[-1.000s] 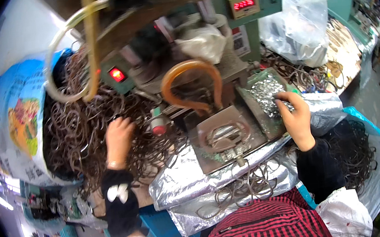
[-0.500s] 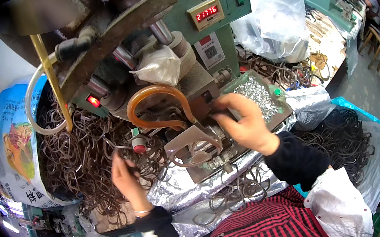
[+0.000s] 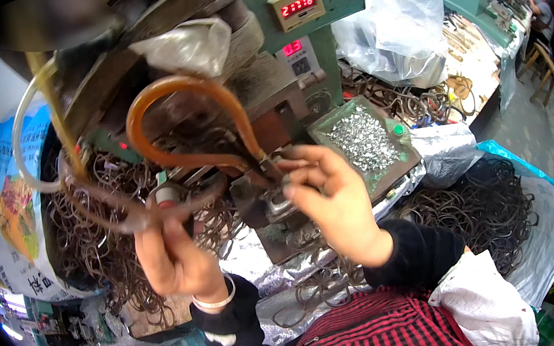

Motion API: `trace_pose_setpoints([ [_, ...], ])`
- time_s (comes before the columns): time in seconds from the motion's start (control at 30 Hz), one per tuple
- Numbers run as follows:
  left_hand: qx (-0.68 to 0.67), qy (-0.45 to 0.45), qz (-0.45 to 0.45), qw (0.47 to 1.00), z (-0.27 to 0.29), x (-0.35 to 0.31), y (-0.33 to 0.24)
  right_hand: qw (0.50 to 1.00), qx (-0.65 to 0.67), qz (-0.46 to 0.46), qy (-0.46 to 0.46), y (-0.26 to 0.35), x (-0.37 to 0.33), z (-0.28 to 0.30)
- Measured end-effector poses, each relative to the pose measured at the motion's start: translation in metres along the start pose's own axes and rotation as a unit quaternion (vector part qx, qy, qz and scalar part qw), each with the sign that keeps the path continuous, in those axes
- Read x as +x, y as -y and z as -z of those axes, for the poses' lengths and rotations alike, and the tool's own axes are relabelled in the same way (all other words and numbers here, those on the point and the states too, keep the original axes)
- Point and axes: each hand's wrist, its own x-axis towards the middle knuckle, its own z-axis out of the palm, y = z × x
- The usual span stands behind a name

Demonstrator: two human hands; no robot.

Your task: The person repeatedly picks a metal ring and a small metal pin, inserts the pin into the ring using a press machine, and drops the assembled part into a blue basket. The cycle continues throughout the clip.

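My left hand [image 3: 181,262] is closed in a pinch on a thin brown loop of strip [image 3: 136,223], smeared by motion, in front of a red push button [image 3: 167,196]. My right hand [image 3: 335,204] is at the metal die block [image 3: 277,204] of a press, fingers curled and thumb close to them; what lies between the fingertips is too small to make out. An orange hose [image 3: 188,82] arches over the die, its end close to my right fingertips. Beside that hand stands a tray [image 3: 396,171] of small shiny metal pieces [image 3: 359,140].
Tangled brown loops [image 3: 103,240] fill a printed sack [image 3: 5,217] on the left. Dark loops [image 3: 486,210] lie in a bag at right. The green press [image 3: 333,9] carries a lit red counter [image 3: 297,6]. A clear plastic bag [image 3: 390,30] stands behind the tray.
The loop seen at the die is gone from there; a similar blurred loop is now in my left hand. My right hand stays near the die. The view has shifted.
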Motion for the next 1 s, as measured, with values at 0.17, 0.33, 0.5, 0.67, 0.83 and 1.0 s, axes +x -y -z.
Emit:
trace_pose_setpoints([
  [0.17, 0.011, 0.205, -0.137, 0.969, 0.009, -0.031, -0.014, 0.941, -0.281, 0.137, 0.130, 0.013, 0.010, 0.043],
  [0.33, -0.023, 0.268, -0.202, 0.942, -0.017, -0.039, -0.016, 0.668, -0.720, 0.168, -0.090, -0.027, 0.031, 0.124],
  [0.5, -0.024, 0.239, -0.214, 0.947, -0.023, -0.049, -0.010, 0.704, -0.660, 0.243, -0.101, -0.034, 0.047, 0.141],
  [0.67, -0.050, 0.232, -0.225, 0.945, -0.026, -0.047, -0.006, 0.767, -0.580, 0.230, -0.152, -0.020, 0.056, 0.145],
  [0.83, -0.037, 0.223, -0.225, 0.948, -0.018, -0.043, -0.004, 0.810, -0.524, 0.232, -0.122, -0.021, 0.053, 0.126],
  [1.0, -0.061, 0.261, -0.099, 0.958, -0.012, -0.066, -0.017, 0.870, -0.455, 0.138, -0.129, -0.033, 0.050, 0.150],
])
